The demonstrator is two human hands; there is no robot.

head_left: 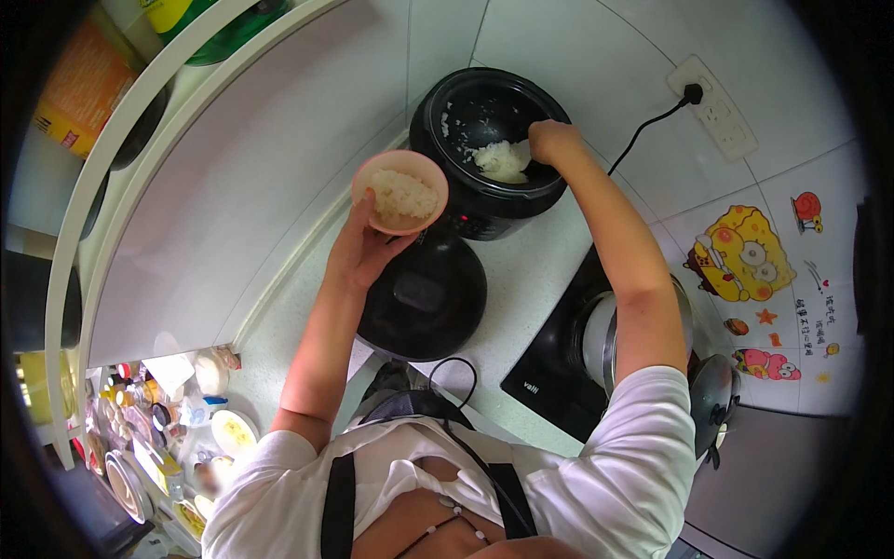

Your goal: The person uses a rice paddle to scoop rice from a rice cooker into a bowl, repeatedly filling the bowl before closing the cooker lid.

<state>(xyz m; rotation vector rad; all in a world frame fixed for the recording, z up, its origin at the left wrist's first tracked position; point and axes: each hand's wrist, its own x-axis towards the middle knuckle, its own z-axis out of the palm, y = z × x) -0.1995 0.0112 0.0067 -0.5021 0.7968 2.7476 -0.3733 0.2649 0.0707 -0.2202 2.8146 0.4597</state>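
Note:
My left hand (364, 244) holds a pink bowl (438, 174), its fingers wrapped round the side and the thumb at the rim. Cooked white rice (402, 194) fills much of the bowl, which is beside the near left rim of a black rice cooker (503, 205). Inside the open cooker, my right hand (556, 142) is closed on a pale rice paddle (524, 150), largely hidden by the fingers and the rice. A clump of rice (501, 162) lies at the paddle, and loose grains cling to the cooker's dark inner wall.
A round black lid-like thing (424, 296) lies nearer me. To the right are a black cooktop (549, 382), a pot (598, 343) partly behind my arm, and a dark pan (712, 401). A cord runs to the wall socket strip (715, 110). Bottles and dishes crowd the lower left.

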